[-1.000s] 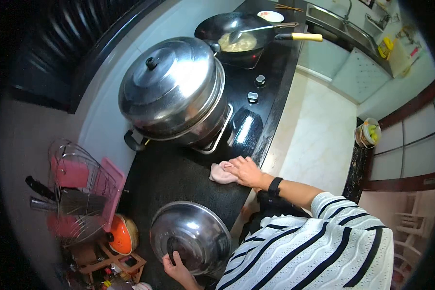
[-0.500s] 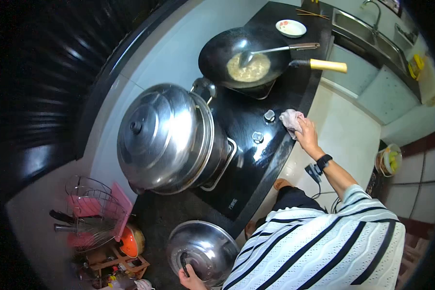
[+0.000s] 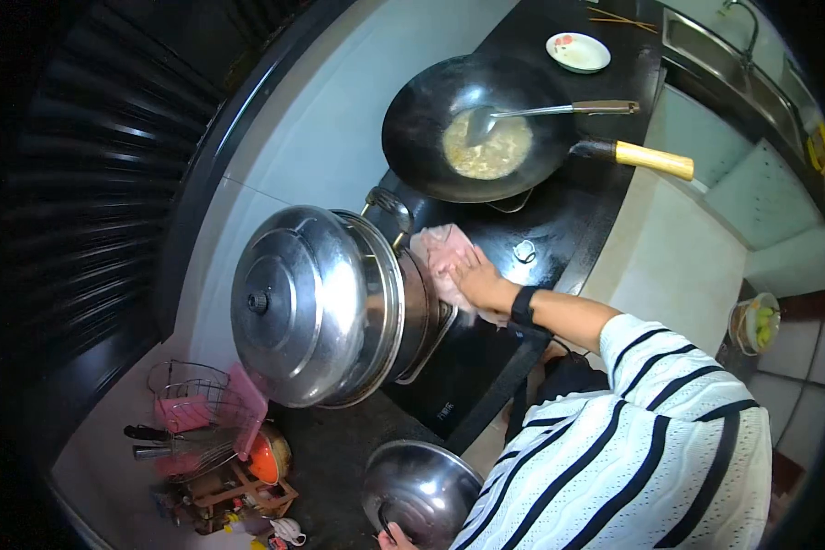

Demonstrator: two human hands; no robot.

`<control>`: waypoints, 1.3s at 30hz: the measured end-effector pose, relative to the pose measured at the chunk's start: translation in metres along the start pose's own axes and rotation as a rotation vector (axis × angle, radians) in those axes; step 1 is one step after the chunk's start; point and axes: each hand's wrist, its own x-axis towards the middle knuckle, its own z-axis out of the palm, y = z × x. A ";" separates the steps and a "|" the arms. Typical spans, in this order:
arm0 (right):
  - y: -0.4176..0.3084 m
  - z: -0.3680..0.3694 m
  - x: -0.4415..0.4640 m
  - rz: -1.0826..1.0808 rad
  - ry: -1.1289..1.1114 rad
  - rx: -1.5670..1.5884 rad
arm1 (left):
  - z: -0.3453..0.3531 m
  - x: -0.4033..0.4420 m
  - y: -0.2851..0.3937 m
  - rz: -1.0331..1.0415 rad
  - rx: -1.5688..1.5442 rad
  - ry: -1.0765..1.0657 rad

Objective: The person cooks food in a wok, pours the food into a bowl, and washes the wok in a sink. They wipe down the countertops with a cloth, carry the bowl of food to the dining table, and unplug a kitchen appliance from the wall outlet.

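Note:
My right hand (image 3: 481,280), with a black band on its wrist, presses a pink cloth (image 3: 444,249) onto the black stovetop beside the steamer pot (image 3: 410,302). At the bottom edge, my left hand (image 3: 394,538) holds the black handle of a shiny metal lid (image 3: 431,490); part of that hand is cut off by the frame. The tall steamer has a domed lid (image 3: 293,312) on it. Behind the cloth stands a black wok (image 3: 421,119) with cloudy broth and pieces of food in it, and a spatula (image 3: 559,109) rests inside.
The wok's yellow handle (image 3: 655,159) sticks out past the counter edge. A white dish (image 3: 577,53) and chopsticks (image 3: 623,19) lie near the sink (image 3: 705,55). A wire rack (image 3: 188,403) with pink boards and utensils stands at left. A stove knob (image 3: 524,251) is near my right arm.
My right hand has carried the cloth from the counter's front edge leftward to the steamer's side. My left hand stays at the metal lid's handle. The view has shifted slightly.

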 end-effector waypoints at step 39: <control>0.156 -0.077 -0.190 0.671 0.481 1.665 | 0.028 -0.011 0.051 -0.003 -0.063 -0.026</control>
